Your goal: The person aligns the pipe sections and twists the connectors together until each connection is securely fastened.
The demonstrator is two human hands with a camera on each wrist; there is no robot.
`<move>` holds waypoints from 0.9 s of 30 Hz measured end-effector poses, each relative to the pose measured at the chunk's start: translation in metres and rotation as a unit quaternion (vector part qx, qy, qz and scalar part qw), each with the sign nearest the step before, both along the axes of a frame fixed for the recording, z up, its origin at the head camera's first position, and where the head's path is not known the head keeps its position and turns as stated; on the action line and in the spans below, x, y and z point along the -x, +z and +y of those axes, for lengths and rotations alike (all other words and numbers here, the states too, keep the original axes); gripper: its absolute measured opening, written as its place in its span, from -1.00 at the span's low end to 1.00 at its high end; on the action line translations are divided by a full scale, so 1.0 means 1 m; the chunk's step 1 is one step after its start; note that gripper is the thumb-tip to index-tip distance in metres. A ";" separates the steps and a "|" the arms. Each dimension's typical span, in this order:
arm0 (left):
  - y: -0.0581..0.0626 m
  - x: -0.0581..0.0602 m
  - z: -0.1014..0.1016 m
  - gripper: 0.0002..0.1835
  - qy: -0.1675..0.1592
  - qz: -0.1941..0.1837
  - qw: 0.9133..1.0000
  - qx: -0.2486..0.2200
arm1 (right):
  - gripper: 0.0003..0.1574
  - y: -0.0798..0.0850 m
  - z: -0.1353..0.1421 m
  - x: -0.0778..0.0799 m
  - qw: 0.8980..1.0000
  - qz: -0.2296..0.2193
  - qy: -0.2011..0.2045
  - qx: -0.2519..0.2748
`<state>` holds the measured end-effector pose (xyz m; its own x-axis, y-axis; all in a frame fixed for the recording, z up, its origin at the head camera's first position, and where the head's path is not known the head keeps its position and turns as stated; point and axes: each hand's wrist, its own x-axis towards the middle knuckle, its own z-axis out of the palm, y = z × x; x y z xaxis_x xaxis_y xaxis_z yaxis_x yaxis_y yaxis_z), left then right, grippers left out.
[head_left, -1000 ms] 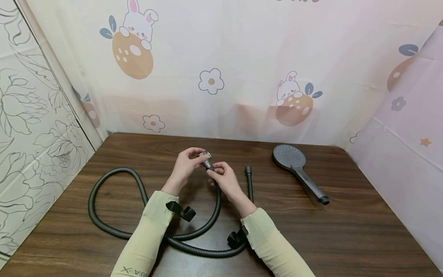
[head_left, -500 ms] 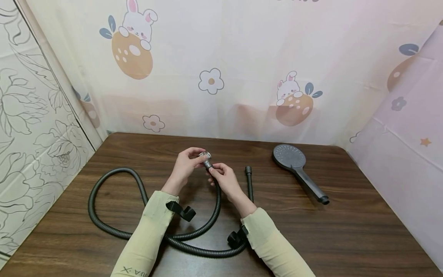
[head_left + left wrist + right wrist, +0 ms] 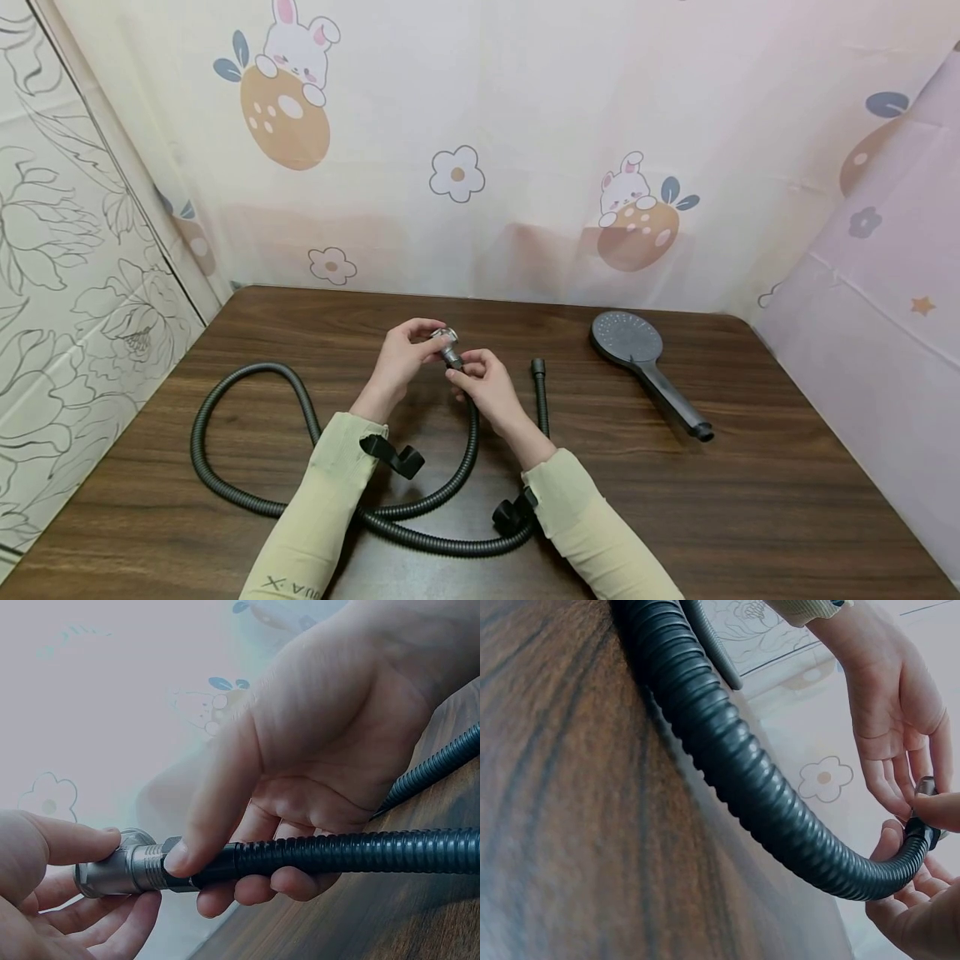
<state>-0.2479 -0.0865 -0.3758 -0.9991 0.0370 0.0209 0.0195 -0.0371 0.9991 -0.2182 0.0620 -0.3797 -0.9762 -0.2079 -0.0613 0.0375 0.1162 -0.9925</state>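
My left hand (image 3: 400, 358) pinches a short silver metal fitting (image 3: 112, 874) between thumb and fingers, above the table's back half. My right hand (image 3: 491, 390) grips the black end nut (image 3: 217, 866) of a ribbed shower hose (image 3: 375, 853), thumb on top and fingers curled below. Fitting and nut are in line, and a band of silver thread (image 3: 154, 868) shows between them in the left wrist view. From the right hand the hose curves down to the table in the right wrist view. A grey shower head (image 3: 628, 337) lies at the back right, its handle pointing toward the front right.
The hose lies in wide loops on the brown wooden table (image 3: 750, 517), crossing itself between the forearms. Its other end (image 3: 538, 371) lies just right of my right hand. A patterned cloth (image 3: 525, 100) hangs behind the table.
The right thumb and fingers shift slightly around the hose nut, forward and then back. The left hand holds the fitting in the same place. The shower head has not moved.
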 end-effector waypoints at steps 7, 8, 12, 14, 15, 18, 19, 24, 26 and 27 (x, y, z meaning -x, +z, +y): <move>0.001 0.000 0.000 -0.67 -0.002 0.003 1.000 0.001 | -0.64 0.010 -0.001 -0.008 1.000 0.003 0.000 -0.004; 0.001 0.000 0.000 -0.67 -0.001 0.002 1.000 0.001 | -0.65 0.010 -0.001 -0.008 1.000 0.003 0.001 -0.002; 0.001 -0.001 0.000 -0.67 -0.001 0.003 1.000 0.006 | -0.66 0.010 -0.001 -0.009 1.000 0.001 0.004 0.001; 0.001 -0.001 0.000 -0.67 -0.001 0.003 1.000 0.007 | -0.67 0.010 -0.001 -0.008 1.000 0.003 0.004 0.002; 0.001 -0.001 0.000 -0.67 0.000 0.003 1.000 0.006 | -0.67 0.010 -0.002 -0.008 1.000 0.003 0.003 0.002; 0.001 -0.001 0.000 -0.67 -0.002 0.006 1.000 0.005 | -0.67 0.009 -0.002 -0.008 1.000 0.005 0.001 0.001; 0.001 -0.001 0.000 -0.67 -0.002 0.006 1.000 0.004 | -0.68 0.009 -0.002 -0.008 1.000 0.005 0.001 0.001; 0.002 -0.001 0.000 -0.65 -0.003 0.002 1.000 0.005 | -0.68 0.009 -0.002 -0.008 1.000 0.004 0.003 0.003; 0.002 -0.001 0.000 -0.64 -0.003 -0.001 1.000 0.004 | -0.69 0.009 -0.002 -0.008 1.000 0.005 0.005 0.004; 0.003 -0.002 0.000 -0.64 -0.003 -0.003 1.000 0.003 | -0.68 0.008 -0.002 -0.008 1.000 0.005 0.006 0.004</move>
<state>-0.2462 -0.0866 -0.3732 -0.9990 0.0429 0.0152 0.0139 -0.0308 0.9994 -0.2105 0.0602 -0.3712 -0.9741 -0.2205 -0.0499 0.0261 0.1092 -0.9937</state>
